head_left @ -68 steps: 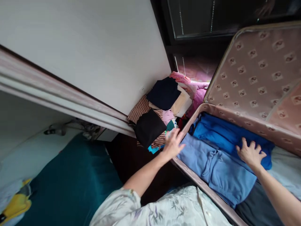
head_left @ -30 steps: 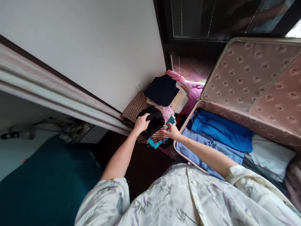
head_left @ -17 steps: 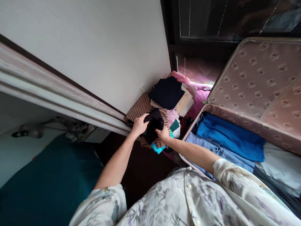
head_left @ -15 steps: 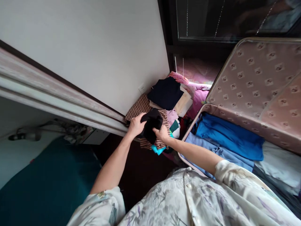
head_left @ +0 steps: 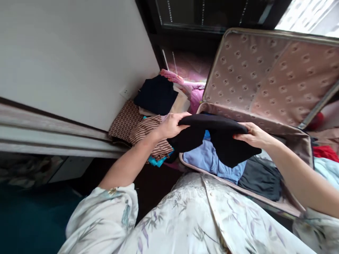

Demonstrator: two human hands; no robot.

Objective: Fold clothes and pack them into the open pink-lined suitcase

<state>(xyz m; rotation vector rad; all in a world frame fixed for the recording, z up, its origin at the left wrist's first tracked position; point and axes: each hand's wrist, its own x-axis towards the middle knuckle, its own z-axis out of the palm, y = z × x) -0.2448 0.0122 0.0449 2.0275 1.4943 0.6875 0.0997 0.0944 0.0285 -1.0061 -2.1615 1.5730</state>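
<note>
White wall (head_left: 69, 53) fills upper left, plain; socket plate (head_left: 124, 93) low on it near corner. Pale wooden ledge (head_left: 53, 134) runs below wall, diagonal toward lower right. Dark window frame (head_left: 206, 30) along top centre; bead chains hang in front of dark pane. Bright daylight at top right corner (head_left: 307, 16). Pink light band under window, behind clothes. Floor (head_left: 156, 183) dark brown, in shadow. Dark teal surface (head_left: 29, 218) at lower left edge.
</note>
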